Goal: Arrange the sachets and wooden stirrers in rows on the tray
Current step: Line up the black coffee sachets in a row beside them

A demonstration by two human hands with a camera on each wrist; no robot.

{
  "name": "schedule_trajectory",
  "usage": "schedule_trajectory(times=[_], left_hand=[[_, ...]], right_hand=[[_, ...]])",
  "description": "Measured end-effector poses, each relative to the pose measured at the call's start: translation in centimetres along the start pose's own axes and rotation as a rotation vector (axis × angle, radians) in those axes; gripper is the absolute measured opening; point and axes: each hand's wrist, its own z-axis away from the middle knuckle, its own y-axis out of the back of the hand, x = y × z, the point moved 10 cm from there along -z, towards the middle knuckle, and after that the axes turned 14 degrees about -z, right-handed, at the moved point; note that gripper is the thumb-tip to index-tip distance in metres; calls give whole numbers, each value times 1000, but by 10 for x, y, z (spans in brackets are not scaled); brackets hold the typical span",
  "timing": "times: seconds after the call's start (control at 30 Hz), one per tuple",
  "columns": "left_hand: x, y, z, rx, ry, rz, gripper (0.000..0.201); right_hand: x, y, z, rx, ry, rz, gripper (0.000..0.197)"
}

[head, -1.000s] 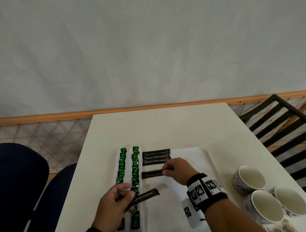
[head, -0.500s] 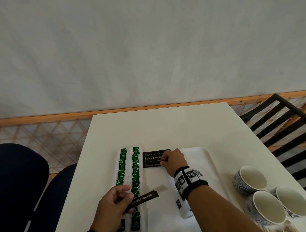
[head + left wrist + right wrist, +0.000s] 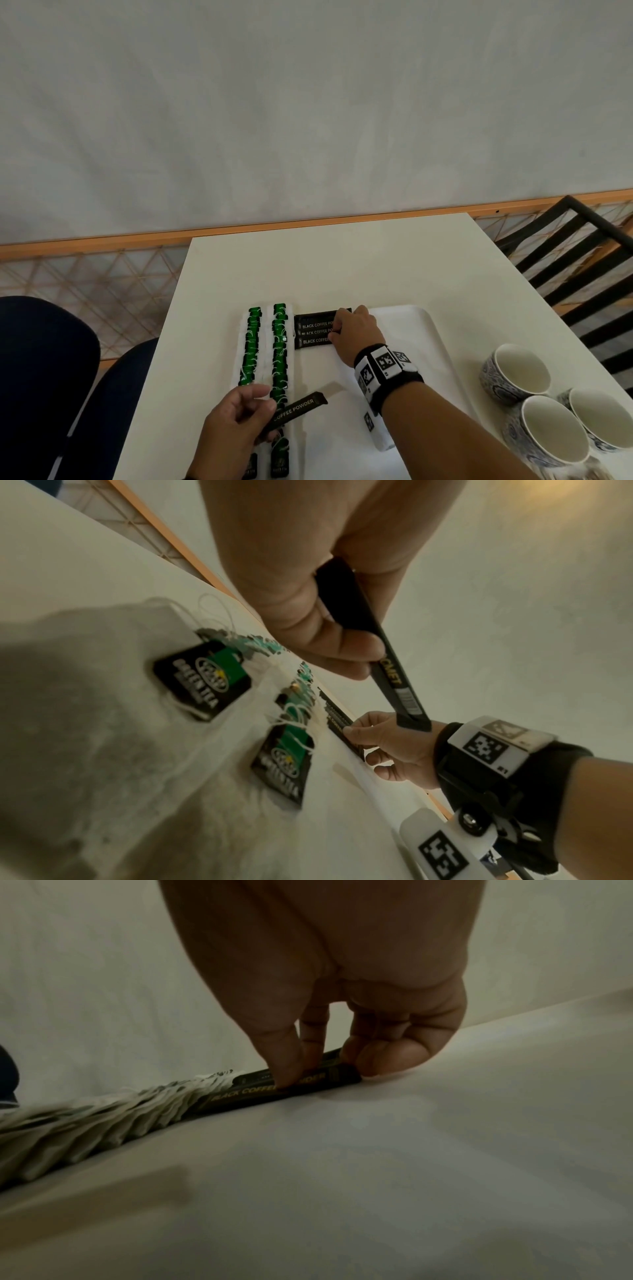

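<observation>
Item one, as I read it from the head view: a white tray (image 3: 421, 329) on a white table (image 3: 325, 260), lower centre of the frame. Item two: two columns of green tea bags (image 3: 279, 346) running down the tray's left part, overlapped like shingles; the left wrist view shows their black-and-green tags. Item three: a short row of black coffee sachets (image 3: 313, 331) lying flat, just right of the tea columns at their upper end, gold lettering facing up. Item four: my right hand (image 3: 356, 330), set on the right ends of those sachets; in the right wrist view the thumb and fingers (image 3: 284, 1053) are curled down, pinching the nearest sachet of the row against the tray. Item five: my left hand (image 3: 236, 425), lower left of centre, thumb and fingers closed round one end of a single coffee sachet (image 3: 298, 409), which juts up and to the right above the tray, clear of the surface. Item six: black wrist band with square printed markers (image 3: 383, 368) on the right forearm. Item seven: three patterned cups (image 3: 548, 411), white inside, clustered at the lower right edge of the table beside the tray. Item eight: dark blue chair (image 3: 41, 377) at the lower left, black slatted chair (image 3: 582, 260) at the right edge.
</observation>
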Motion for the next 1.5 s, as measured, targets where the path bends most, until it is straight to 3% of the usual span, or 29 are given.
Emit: schedule_trajectory(times=[0.23, 0.3, 0.37, 0.43, 0.53, 0.7, 0.9, 1.07, 1.5], left_hand=[[0, 1, -4, -22, -39, -26, 30], [0, 0, -5, -27, -58, -69, 34], [2, -1, -5, -24, -77, -106, 35], [4, -1, -5, -3, -89, -115, 32], [6, -1, -4, 28, -91, -104, 26], [-2, 6, -4, 76, -54, 1, 18], [-5, 14, -4, 82, -32, 62, 16], [-4, 8, -3, 61, -35, 49, 15], [-4, 10, -1, 41, -19, 41, 14]], right_hand=[[-12, 6, 16, 5, 121, -121, 17], [-21, -3, 29, -169, 146, -230, 27], [-28, -21, 51, -446, 100, -388, 36], [-32, -30, 72, -634, 82, -460, 27], [-30, -29, 85, -713, 92, -483, 5], [-12, -9, 69, -588, 80, -395, 15], [30, 36, 28, -184, -3, -198, 12], [31, 23, 16, -148, -10, -130, 4], [22, 13, 8, -91, -30, -152, 14]])
